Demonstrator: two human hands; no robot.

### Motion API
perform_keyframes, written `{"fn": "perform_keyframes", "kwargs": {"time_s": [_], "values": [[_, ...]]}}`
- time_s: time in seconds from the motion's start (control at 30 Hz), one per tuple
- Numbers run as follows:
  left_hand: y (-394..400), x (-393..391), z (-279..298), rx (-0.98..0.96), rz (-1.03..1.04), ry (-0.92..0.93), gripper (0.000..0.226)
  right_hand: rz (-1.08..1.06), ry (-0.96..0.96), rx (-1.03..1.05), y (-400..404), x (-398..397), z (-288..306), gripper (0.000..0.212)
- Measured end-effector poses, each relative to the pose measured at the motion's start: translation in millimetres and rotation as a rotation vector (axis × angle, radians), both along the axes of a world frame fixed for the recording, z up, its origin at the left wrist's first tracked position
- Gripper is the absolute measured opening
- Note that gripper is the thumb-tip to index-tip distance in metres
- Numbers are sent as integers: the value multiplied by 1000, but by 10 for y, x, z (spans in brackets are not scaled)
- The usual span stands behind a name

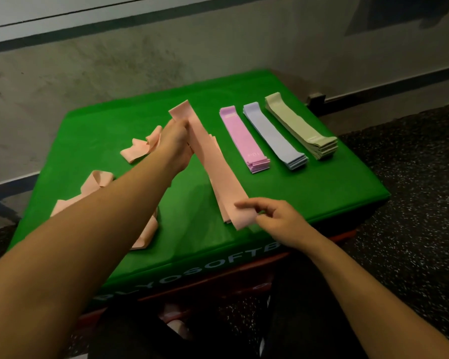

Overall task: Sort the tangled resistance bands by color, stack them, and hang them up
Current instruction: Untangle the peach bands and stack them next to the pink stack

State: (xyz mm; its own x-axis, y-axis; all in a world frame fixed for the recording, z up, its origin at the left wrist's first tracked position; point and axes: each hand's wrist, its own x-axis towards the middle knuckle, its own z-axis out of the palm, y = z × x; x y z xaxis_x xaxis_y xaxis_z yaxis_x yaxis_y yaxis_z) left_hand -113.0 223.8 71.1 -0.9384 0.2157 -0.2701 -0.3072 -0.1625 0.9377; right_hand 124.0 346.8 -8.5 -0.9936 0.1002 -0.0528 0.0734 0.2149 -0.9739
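We hold a peach band [213, 161] stretched over its pile in the frame's middle: left hand [175, 141] pinches the far end, right hand [278, 218] pinches the near end. If we drop it askew, the pile may slide. Loose bands [140, 149] at left could tangle again.

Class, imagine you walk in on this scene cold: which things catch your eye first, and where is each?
The bright green box fills the middle, with three neat stacks at its far right: pink stack, blue stack and green stack. Centre stage, the left hand and right hand stretch a peach band flat; loose peach bands lie left.
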Motion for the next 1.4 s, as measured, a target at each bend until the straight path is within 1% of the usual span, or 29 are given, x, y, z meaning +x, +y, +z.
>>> {"fn": "perform_keyframes", "kwargs": {"time_s": [0.03, 0.1, 0.17, 0.27, 0.3, 0.33, 0.37, 0.43, 0.5, 0.6, 0.7, 0.8, 0.93, 1.07, 1.17, 1.23, 1.3, 1.4], "values": [[29, -43, -24, -12, 0, 3, 18, 54, 0, 42, 25, -21, -15, 56], [72, -134, -75, -48, -11, 9, 24, 73, 45, 154, 53, -82, -58, 58], [108, -216, -133, -100, -38, 18, 27, 16, 88, 228, 87, -162, -106, 50], [148, -319, -220, -164, -67, 36, 24, -37, 195, 267, 143, -273, -159, 30], [156, -357, -252, -186, -70, 44, 23, -41, 257, 329, 157, -300, -183, 22], [162, -390, -279, -206, -72, 50, 22, -56, 327, 434, 171, -333, -220, 16], [171, -434, -315, -219, -77, 53, 21, -76, 394, 563, 183, -368, -257, 15], [185, -505, -388, -243, -96, 52, 22, -80, 492, 758, 193, -438, -306, 21], [204, -563, -464, -259, -118, 55, 21, -7, 562, 813, 192, -509, -307, 22], [242, -636, -586, -279, -138, 56, 18, 122, 554, 822, 192, -611, -344, 21], [260, -726, -713, -342, -126, 68, 16, 183, 499, 827, 196, -659, -438, 17], [257, -789, -805, -435, -141, 76, 20, 217, 476, 828, 186, -649, -505, 14], [303, -853, -879, -518, -145, 102, 20, 241, 465, 836, 199, -654, -529, 20], [382, -909, -975, -596, -157, 198, 18, 231, 467, 847, 211, -669, -547, 21], [394, -945, -1022, -712, -167, 275, 29, 228, 450, 825, 218, -680, -549, 23], [380, -955, -1012, -747, -163, 315, 34, 209, 439, 790, 222, -679, -550, 26], [330, -940, -980, -746, -142, 349, 33, 154, 427, 701, 222, -677, -543, 27], [169, -876, -915, -758, -124, 425, 29, 43, 427, 529, 224, -689, -516, 20]]}}
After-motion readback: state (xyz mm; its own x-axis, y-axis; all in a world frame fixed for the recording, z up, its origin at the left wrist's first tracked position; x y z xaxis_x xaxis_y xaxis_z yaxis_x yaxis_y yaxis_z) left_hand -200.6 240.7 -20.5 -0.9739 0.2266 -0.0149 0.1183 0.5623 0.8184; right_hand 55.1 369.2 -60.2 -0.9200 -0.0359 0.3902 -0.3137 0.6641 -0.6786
